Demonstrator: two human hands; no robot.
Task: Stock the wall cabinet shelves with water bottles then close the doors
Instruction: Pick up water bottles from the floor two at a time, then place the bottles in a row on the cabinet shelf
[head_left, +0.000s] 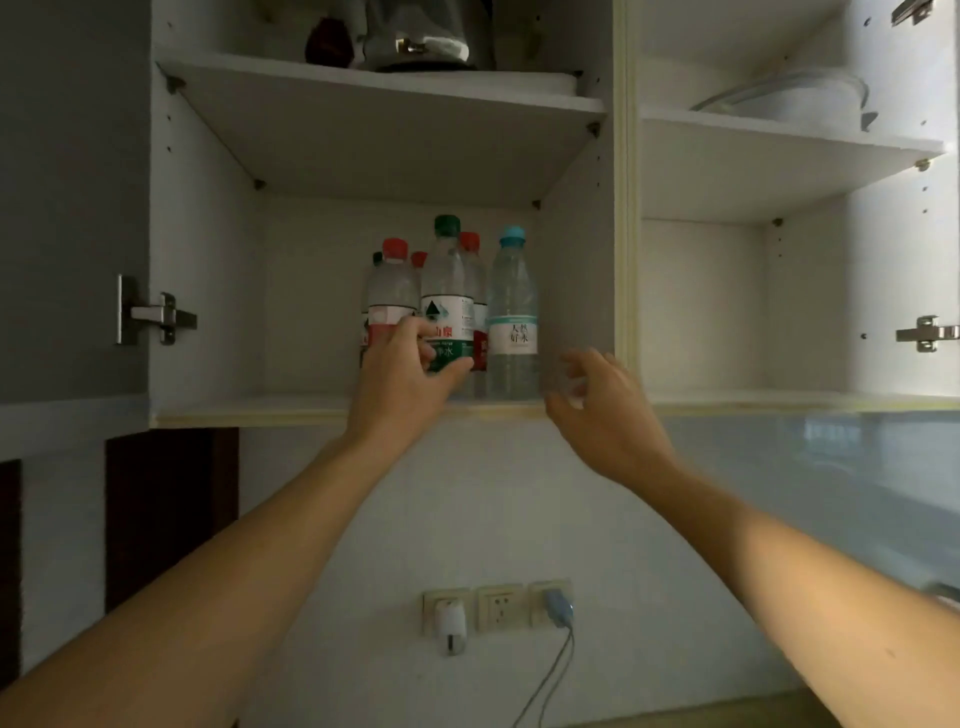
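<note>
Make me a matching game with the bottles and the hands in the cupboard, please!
Things:
1. green-capped bottle
2. blue-capped bottle
3. right hand
4. white plug

Places or states:
A. in a wall socket below the cabinet
B. gripped by the left hand
C. holding nothing, fingers loosely spread
D. standing furthest right on the shelf, untouched

Pairs: 1-B, 2-D, 3-C, 4-A

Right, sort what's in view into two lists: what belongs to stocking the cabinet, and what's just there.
Job:
green-capped clear water bottle, in left hand grip
blue-capped clear water bottle
red-capped clear water bottle
white wall cabinet
right hand, empty

Just there:
dark red jar
white wall sockets
white plug adapter
</note>
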